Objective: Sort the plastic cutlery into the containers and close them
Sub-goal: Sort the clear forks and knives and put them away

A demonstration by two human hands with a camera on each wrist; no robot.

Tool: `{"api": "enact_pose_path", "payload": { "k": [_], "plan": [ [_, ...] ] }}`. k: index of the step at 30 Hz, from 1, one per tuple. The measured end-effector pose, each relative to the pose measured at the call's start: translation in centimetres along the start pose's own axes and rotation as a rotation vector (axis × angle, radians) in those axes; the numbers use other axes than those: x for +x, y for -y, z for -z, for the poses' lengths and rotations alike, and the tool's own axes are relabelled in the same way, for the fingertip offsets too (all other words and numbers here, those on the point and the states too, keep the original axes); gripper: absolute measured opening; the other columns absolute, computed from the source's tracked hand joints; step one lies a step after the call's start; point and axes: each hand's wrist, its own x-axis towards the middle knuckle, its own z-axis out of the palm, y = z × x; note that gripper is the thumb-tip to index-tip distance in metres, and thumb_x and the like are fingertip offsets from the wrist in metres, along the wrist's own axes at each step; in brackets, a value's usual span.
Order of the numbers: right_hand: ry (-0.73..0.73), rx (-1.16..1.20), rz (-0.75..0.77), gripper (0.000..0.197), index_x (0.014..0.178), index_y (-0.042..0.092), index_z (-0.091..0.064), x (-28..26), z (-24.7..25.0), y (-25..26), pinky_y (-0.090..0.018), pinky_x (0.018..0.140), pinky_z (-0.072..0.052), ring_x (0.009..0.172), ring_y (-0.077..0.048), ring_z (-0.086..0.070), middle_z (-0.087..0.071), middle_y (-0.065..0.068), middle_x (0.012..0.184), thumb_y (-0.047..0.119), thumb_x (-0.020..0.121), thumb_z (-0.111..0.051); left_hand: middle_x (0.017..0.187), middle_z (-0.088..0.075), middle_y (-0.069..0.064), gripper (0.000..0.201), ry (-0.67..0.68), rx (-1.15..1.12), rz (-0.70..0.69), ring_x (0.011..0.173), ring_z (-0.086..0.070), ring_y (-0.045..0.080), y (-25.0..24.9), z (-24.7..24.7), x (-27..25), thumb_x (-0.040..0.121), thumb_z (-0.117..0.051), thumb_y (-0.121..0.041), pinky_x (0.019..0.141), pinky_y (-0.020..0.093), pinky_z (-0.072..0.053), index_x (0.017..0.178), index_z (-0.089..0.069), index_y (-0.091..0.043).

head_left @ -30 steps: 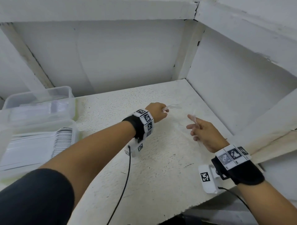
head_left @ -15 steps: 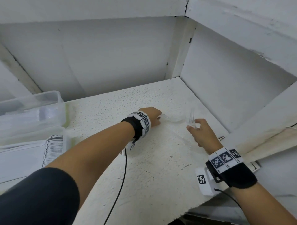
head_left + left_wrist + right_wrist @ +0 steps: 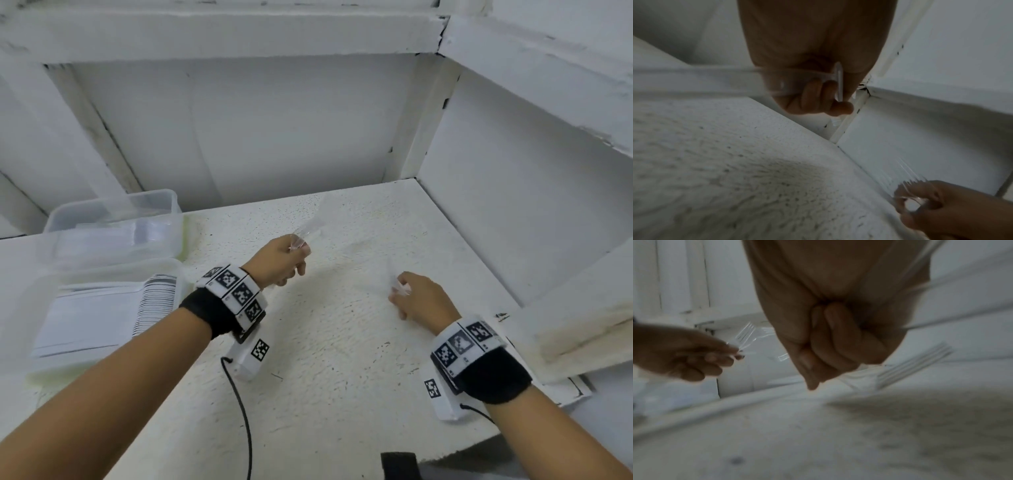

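While both hands [image 3: 279, 260] hold forks [image 3: 745, 335], containers [image 3: 113, 219] sit left.

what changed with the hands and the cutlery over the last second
The left hand has lifted off the shelf, gripping clear plastic forks. The right hand drew back toward the person, gripping its own clear cutlery. Half a second ago both were low, gathering pieces. The two clear containers on the left stayed open and in place.
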Motion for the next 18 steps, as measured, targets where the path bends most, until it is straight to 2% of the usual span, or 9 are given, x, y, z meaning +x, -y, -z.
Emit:
{"api": "enact_pose_path", "payload": {
  "k": [1, 3, 5, 6, 9, 11, 13, 15, 18],
  "plan": [
    [-0.018, 0.158, 0.032, 0.011, 0.080, 0.024, -0.053, -0.1, 0.1, 0.7, -0.022, 0.054, -0.038, 0.073, -0.017, -0.059, -0.067, 0.003, 0.073, 0.018, 0.090, -0.055, 0.067, -0.055, 0.001, 0.013, -0.007, -0.056, 0.009, 0.050, -0.036, 0.011, 0.1, 0.1, -0.6, 0.098, -0.044, -0.022, 0.041, 0.018, -0.029, 0.103, -0.050, -0.011],
    [-0.031, 0.433, 0.052, 0.004, 0.089, 0.018, -0.062, -0.4, 0.2, 2.5, -0.012, 0.041, -0.034, 0.057, -0.005, -0.052, -0.070, 0.003, 0.081, 0.015, 0.089, -0.059, 0.066, -0.055, 0.000, 0.012, -0.009, -0.131, 0.005, 0.051, -0.037, 0.012, 0.4, 0.3, -1.7, 0.098, -0.044, -0.022, 0.043, 0.019, -0.031, 0.100, -0.050, -0.012],
    [-0.005, 0.595, 0.061, 0.008, 0.094, 0.012, -0.065, -0.6, 0.1, 4.4, -0.012, 0.032, -0.026, 0.039, -0.001, -0.038, -0.071, 0.002, 0.088, 0.012, 0.089, -0.058, 0.062, -0.055, -0.002, 0.012, -0.013, -0.181, -0.008, 0.052, -0.039, 0.012, 0.6, 0.6, -2.6, 0.098, -0.045, -0.023, 0.046, 0.022, -0.032, 0.095, -0.052, -0.013],
    [0.014, 0.639, 0.068, 0.011, 0.097, 0.011, -0.066, -0.7, 0.0, 5.3, -0.014, 0.031, -0.023, 0.034, -0.002, -0.032, -0.071, 0.005, 0.085, 0.011, 0.090, -0.057, 0.061, -0.055, -0.003, 0.012, -0.025, -0.208, -0.008, 0.052, -0.041, 0.012, 0.7, 0.7, -3.0, 0.098, -0.045, -0.023, 0.046, 0.023, -0.033, 0.093, -0.052, -0.014],
    [0.064, 0.711, 0.097, 0.018, 0.099, 0.013, -0.068, -0.9, -0.5, 7.5, -0.014, 0.034, -0.019, 0.034, -0.006, -0.026, -0.070, 0.009, 0.073, 0.007, 0.089, -0.054, 0.059, -0.052, -0.002, 0.011, -0.067, -0.303, 0.021, 0.048, -0.042, 0.011, 0.9, 1.0, -4.4, 0.098, -0.046, -0.022, 0.044, 0.021, -0.034, 0.090, -0.051, -0.016],
    [0.131, 0.769, 0.122, 0.027, 0.100, 0.014, -0.067, -1.2, -0.9, 8.7, -0.015, 0.034, -0.019, 0.033, -0.004, -0.025, -0.072, 0.007, 0.085, 0.002, 0.090, -0.044, 0.055, -0.051, -0.004, 0.010, -0.086, -0.360, 0.045, 0.043, -0.040, 0.009, 1.1, 1.2, -5.4, 0.097, -0.047, -0.023, 0.041, 0.018, -0.031, 0.090, -0.050, -0.017],
    [0.176, 0.831, 0.148, 0.026, 0.098, 0.015, -0.066, -1.4, -1.4, 9.4, -0.016, 0.034, -0.018, 0.033, -0.005, -0.025, -0.072, 0.002, 0.097, 0.007, 0.093, -0.042, 0.054, -0.049, -0.005, 0.009, -0.108, -0.404, 0.066, 0.040, -0.036, 0.008, 1.3, 1.5, -6.4, 0.096, -0.047, -0.024, 0.040, 0.016, -0.028, 0.090, -0.050, -0.019],
    [0.114, 0.826, 0.173, 0.020, 0.094, 0.016, -0.067, -1.5, -2.1, 10.1, -0.017, 0.037, -0.023, 0.039, -0.007, -0.031, -0.072, 0.001, 0.091, 0.017, 0.095, -0.046, 0.055, -0.048, -0.004, 0.007, -0.123, -0.422, 0.073, 0.041, -0.034, 0.008, 1.6, 1.7, -7.3, 0.096, -0.047, -0.024, 0.039, 0.016, -0.026, 0.091, -0.051, -0.020],
    [-0.034, 0.805, 0.172, 0.020, 0.093, 0.012, -0.067, -1.5, -3.1, 11.3, -0.016, 0.040, -0.031, 0.053, -0.008, -0.041, -0.067, 0.006, 0.078, 0.024, 0.094, -0.052, 0.057, -0.048, -0.004, 0.008, -0.131, -0.412, 0.067, 0.043, -0.034, 0.008, 2.0, 1.8, -8.5, 0.096, -0.046, -0.024, 0.039, 0.016, -0.026, 0.092, -0.051, -0.021]
  ]
}}
